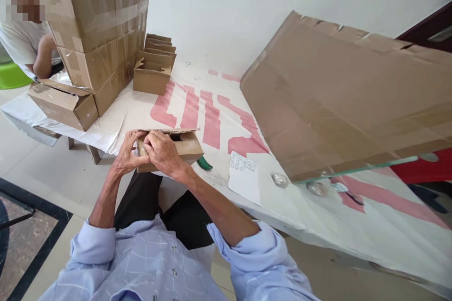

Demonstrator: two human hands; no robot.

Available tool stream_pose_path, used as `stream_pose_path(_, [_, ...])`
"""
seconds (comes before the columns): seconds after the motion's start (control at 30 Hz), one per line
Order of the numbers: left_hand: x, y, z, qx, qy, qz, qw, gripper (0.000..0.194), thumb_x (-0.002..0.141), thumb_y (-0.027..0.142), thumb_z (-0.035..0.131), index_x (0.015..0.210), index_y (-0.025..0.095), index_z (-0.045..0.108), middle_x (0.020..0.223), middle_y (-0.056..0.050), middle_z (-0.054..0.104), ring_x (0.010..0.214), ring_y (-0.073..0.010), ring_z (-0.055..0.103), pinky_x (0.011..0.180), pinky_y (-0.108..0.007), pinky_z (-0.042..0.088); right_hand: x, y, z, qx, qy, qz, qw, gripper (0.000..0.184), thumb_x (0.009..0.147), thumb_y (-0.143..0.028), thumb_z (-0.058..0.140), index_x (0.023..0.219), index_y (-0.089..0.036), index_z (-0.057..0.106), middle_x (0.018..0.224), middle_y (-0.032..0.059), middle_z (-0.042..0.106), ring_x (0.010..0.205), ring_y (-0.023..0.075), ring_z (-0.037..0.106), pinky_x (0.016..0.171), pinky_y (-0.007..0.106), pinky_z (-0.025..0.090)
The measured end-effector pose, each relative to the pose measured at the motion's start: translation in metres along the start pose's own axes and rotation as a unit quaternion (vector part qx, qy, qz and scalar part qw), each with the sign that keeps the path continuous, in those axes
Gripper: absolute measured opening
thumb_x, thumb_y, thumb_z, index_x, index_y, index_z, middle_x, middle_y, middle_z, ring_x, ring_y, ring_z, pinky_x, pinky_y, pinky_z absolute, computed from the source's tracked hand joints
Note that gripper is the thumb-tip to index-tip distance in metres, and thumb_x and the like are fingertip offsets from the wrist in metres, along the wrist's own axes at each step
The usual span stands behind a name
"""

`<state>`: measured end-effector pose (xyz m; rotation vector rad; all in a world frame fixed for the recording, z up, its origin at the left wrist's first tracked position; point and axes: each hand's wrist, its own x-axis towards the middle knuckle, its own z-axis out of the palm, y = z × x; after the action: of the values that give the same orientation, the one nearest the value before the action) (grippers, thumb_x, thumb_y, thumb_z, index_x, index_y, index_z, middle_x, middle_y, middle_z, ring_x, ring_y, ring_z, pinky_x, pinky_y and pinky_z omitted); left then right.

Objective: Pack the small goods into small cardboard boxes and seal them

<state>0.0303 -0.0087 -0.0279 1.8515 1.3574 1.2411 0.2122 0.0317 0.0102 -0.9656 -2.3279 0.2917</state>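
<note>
A small brown cardboard box (pixel 190 146) sits at the table's front edge before me, its top flap partly raised with a dark gap below. My left hand (pixel 127 154) wraps round the box's left end, thumb along its side and fingers over the top. Bent fingers of my right hand (pixel 162 151) press on the top near that same end. Whether they pinch a flap or something small is hidden. A green curved object (pixel 205 163) lies just right of the box, partly covered by it.
Stacked taped cartons (pixel 95 33) stand left, with a closed box (pixel 65 103) before them and open boxes (pixel 152 75) behind. A large cardboard panel (pixel 339 103) leans at right. Marked paper (pixel 244 178) and a clear round object (pixel 279 179) lie nearby. Another person (pixel 26 47) sits far left.
</note>
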Motion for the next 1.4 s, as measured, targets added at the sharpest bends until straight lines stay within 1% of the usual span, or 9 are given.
stream_pose_path(0.17, [0.003, 0.000, 0.000, -0.002, 0.005, -0.008, 1.000, 0.067, 0.078, 0.030, 0.085, 0.143, 0.028, 0.071, 0.146, -0.010, 0.060, 0.134, -0.0311, 0.062, 0.101, -0.041, 0.065, -0.009, -0.007, 0.007, -0.032, 0.048, -0.063, 0.996, 0.019, 0.106, -0.012, 0.054, 0.095, -0.025, 0.061, 0.100, 0.0096, 0.071, 0.099, 0.0284, 0.063, 0.096, 0.043, 0.048])
stream_pose_path(0.33, [0.003, 0.001, -0.002, -0.005, 0.008, -0.016, 1.000, 0.063, 0.081, 0.036, 0.084, 0.142, 0.028, 0.071, 0.147, -0.010, 0.060, 0.137, -0.0303, 0.061, 0.101, -0.040, 0.064, -0.025, -0.012, -0.001, 0.017, 0.104, -0.117, 0.988, 0.023, 0.110, -0.014, 0.050, 0.095, -0.027, 0.060, 0.097, 0.0055, 0.071, 0.098, 0.0255, 0.066, 0.111, 0.047, 0.050])
stream_pose_path(0.47, [0.004, 0.005, 0.002, -0.006, 0.000, -0.020, 1.000, 0.065, 0.078, 0.035, 0.084, 0.142, 0.027, 0.072, 0.151, -0.012, 0.058, 0.140, -0.0319, 0.060, 0.103, -0.042, 0.063, -0.037, -0.011, -0.002, 0.047, 0.128, -0.108, 0.985, 0.022, 0.111, -0.016, 0.049, 0.096, -0.028, 0.060, 0.098, 0.0038, 0.073, 0.098, 0.0238, 0.068, 0.126, 0.053, 0.046])
stream_pose_path(0.7, [0.004, 0.010, 0.001, 0.013, 0.012, -0.015, 1.000, 0.061, 0.080, 0.033, 0.079, 0.141, 0.027, 0.072, 0.148, -0.012, 0.062, 0.142, -0.0348, 0.060, 0.101, -0.043, 0.064, -0.038, -0.023, 0.021, 0.051, 0.160, -0.101, 0.981, 0.023, 0.113, -0.018, 0.047, 0.097, -0.027, 0.060, 0.099, 0.0052, 0.074, 0.099, 0.0236, 0.069, 0.131, 0.058, 0.044])
stream_pose_path(0.83, [0.003, 0.014, -0.001, 0.029, 0.007, -0.011, 0.999, 0.057, 0.083, 0.042, 0.085, 0.138, 0.029, 0.075, 0.149, -0.011, 0.062, 0.144, -0.0347, 0.059, 0.101, -0.043, 0.063, -0.049, -0.022, 0.022, 0.120, 0.211, -0.099, 0.965, 0.020, 0.114, -0.021, 0.048, 0.099, -0.028, 0.060, 0.099, 0.0045, 0.073, 0.097, 0.0227, 0.070, 0.123, 0.055, 0.052])
stream_pose_path(0.93, [0.005, 0.015, -0.001, 0.045, 0.005, -0.014, 0.999, 0.060, 0.085, 0.051, 0.089, 0.139, 0.030, 0.073, 0.149, -0.010, 0.061, 0.142, -0.0331, 0.061, 0.100, -0.042, 0.064, -0.056, -0.017, 0.013, 0.204, 0.239, -0.048, 0.948, 0.014, 0.114, -0.027, 0.052, 0.102, -0.028, 0.060, 0.098, 0.0047, 0.072, 0.094, 0.0227, 0.070, 0.103, 0.047, 0.061])
stream_pose_path(1.03, [0.007, 0.015, -0.001, 0.048, -0.002, -0.012, 0.999, 0.069, 0.082, 0.059, 0.093, 0.140, 0.030, 0.072, 0.151, -0.011, 0.059, 0.142, -0.0330, 0.062, 0.099, -0.042, 0.065, -0.060, -0.016, 0.004, 0.263, 0.244, -0.002, 0.933, 0.010, 0.112, -0.029, 0.056, 0.103, -0.027, 0.060, 0.099, 0.0042, 0.071, 0.094, 0.0219, 0.070, 0.088, 0.040, 0.061])
stream_pose_path(1.17, [0.008, 0.016, -0.001, 0.058, -0.008, -0.005, 0.998, 0.076, 0.078, 0.062, 0.097, 0.142, 0.029, 0.072, 0.150, -0.012, 0.060, 0.142, -0.0340, 0.061, 0.097, -0.041, 0.064, -0.059, -0.019, -0.001, 0.287, 0.251, 0.009, 0.925, 0.009, 0.110, -0.028, 0.058, 0.101, -0.027, 0.060, 0.099, 0.0031, 0.071, 0.094, 0.0206, 0.070, 0.088, 0.037, 0.059])
stream_pose_path(1.4, [0.011, 0.022, 0.001, 0.060, -0.001, -0.007, 0.998, 0.071, 0.078, 0.055, 0.096, 0.140, 0.030, 0.073, 0.151, -0.011, 0.059, 0.143, -0.0346, 0.060, 0.101, -0.045, 0.064, -0.059, -0.021, -0.003, 0.305, 0.259, 0.018, 0.916, 0.012, 0.111, -0.031, 0.058, 0.100, -0.027, 0.060, 0.098, 0.0035, 0.070, 0.094, 0.0209, 0.070, 0.091, 0.038, 0.061])
